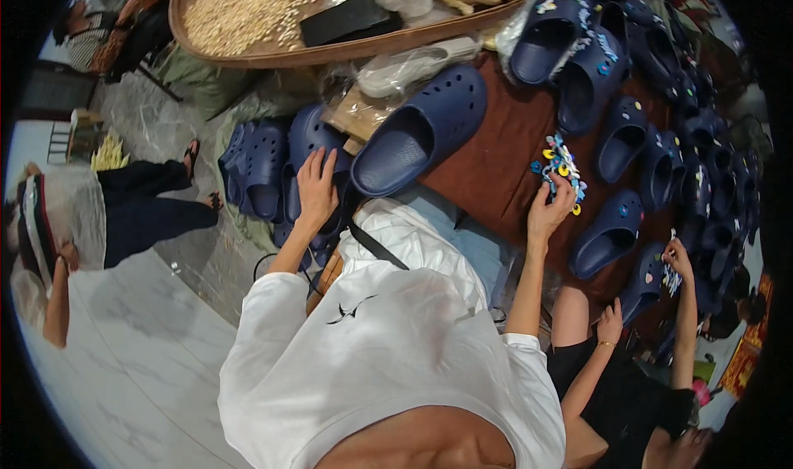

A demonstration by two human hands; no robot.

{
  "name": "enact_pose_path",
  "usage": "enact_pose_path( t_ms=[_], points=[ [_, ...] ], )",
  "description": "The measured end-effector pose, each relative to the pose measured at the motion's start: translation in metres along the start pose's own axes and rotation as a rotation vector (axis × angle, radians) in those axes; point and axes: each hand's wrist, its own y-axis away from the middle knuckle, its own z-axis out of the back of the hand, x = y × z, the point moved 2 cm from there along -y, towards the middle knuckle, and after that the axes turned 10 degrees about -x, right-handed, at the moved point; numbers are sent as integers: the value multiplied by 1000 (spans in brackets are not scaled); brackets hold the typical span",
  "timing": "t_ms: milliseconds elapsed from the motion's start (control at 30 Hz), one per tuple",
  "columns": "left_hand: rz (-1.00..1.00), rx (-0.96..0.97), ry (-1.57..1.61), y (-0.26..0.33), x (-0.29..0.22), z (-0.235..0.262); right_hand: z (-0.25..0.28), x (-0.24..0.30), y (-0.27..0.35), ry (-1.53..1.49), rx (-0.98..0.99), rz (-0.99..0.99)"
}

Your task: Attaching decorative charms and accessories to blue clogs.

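My left hand lies with its fingers stretched out on a navy clog, which stands among several plain navy clogs at the left. Its fingers are not closed round the shoe. In my right hand is a cluster of colourful shoe charms, pinched over the brown cloth. Between my hands a large plain navy clog lies tilted, its heel toward me and its holed toe pointing away to the right. Its strap does not show.
A round woven tray with grain and a black flat object lies beyond. A wrapped pale clog lies below its rim. Charm-decorated navy clogs fill the right. Beside me a co-worker's hand holds charms by a clog.
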Motion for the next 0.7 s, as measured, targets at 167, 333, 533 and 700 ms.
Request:
enact_pose_path(
  t_ms=[167, 333, 533, 700],
  points=[
    [-18, -41, -18, -1, 1, -5, 7, 13, -3, -42, -13, -17],
    [11, -19, -39, -6, 3, -10, 6, 22, 5, -58, 22, -31],
    [32, -72, -118, -6, 10, -24, 1, 29, 9, -80, 52, -21],
    [16, -14, -140, 5, 6, -11, -1, 36, 15, -109, 76, -22]
  ],
)
